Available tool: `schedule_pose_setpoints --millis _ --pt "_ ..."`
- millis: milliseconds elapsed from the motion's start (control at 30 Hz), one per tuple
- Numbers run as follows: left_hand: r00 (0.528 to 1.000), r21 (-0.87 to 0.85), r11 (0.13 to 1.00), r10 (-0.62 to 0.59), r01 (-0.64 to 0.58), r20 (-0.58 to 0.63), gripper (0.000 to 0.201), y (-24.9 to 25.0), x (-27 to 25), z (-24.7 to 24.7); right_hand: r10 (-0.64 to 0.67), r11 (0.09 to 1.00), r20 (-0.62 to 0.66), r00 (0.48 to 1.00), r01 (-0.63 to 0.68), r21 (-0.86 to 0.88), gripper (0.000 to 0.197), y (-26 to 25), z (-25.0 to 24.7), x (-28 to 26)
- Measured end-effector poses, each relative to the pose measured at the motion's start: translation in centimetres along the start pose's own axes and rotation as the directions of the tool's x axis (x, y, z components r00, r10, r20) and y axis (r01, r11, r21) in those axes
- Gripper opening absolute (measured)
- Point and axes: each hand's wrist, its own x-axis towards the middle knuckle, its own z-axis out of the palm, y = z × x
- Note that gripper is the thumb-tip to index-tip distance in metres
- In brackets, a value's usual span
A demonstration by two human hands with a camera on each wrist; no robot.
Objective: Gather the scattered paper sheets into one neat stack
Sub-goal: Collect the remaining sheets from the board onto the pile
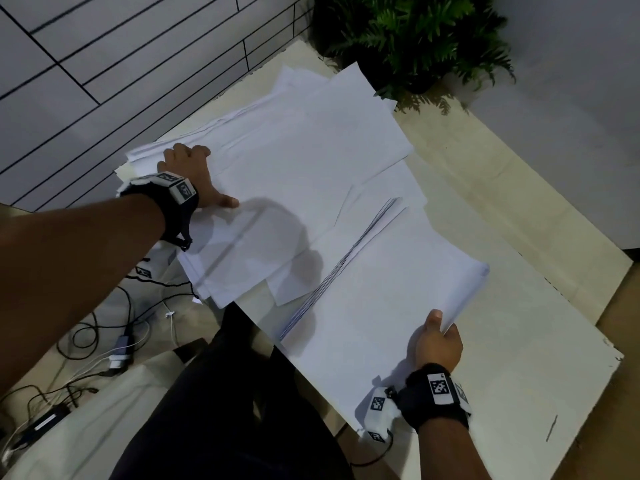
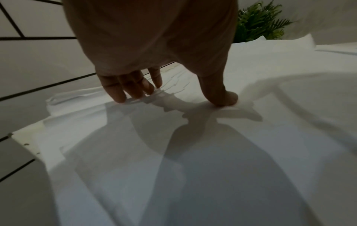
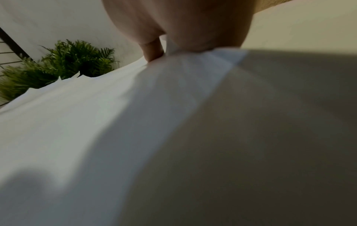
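Right hand point(image 1: 439, 341) round paper bundle point(image 1: 381, 292) — left hand point(image 1: 194, 174) flat on loose sheets point(image 1: 304, 150)

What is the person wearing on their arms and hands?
Both forearms are bare, with no sleeves or gloves. Each wrist carries a black strap: the left wrist band and the right wrist band hold small white blocks printed with black-and-white square code patterns. A thin black cable trails from each.

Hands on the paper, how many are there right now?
2. The left hand presses its fingertips and thumb on the loose sheets at the far left; the right hand pinches the near right edge of the gathered stack.
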Motion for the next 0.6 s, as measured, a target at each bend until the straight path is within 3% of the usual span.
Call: schedule_pose_setpoints --millis 100,233,467,533,600 --pt "1.000 0.031 0.999 -0.017 0.017 0.003 0.112 0.4 0.0 -0.6 0.001 1.000 -0.005 1.000 -0.001 0.006 0.036 0.0 0.0 0.0" --pt "0.995 -0.044 0.999 -0.019 0.024 0.099 0.097 0.4 0.6 -2.0 0.005 1.000 -0.006 1.000 -0.005 0.002 0.037 0.1 -0.1 0.2" --pt "0.976 -0.140 0.984 0.130 -0.107 0.173 0.033 0.7 -0.9 -1.2 0.012 1.000 -0.006 1.000 -0.012 0.022 0.036 0.1 0.0 0.1" --pt "0.968 -0.150 0.982 0.146 -0.117 0.202 0.034 0.6 -1.5 -0.7 0.013 1.000 -0.001 1.000 -0.013 0.021 0.039 0.1 0.0 0.1" --pt "0.957 -0.172 0.980 0.141 -0.099 0.253 0.048 0.9 -2.0 -0.7 0.013 0.999 0.005 1.000 -0.013 0.030 0.039 0.0 -0.1 0.0"
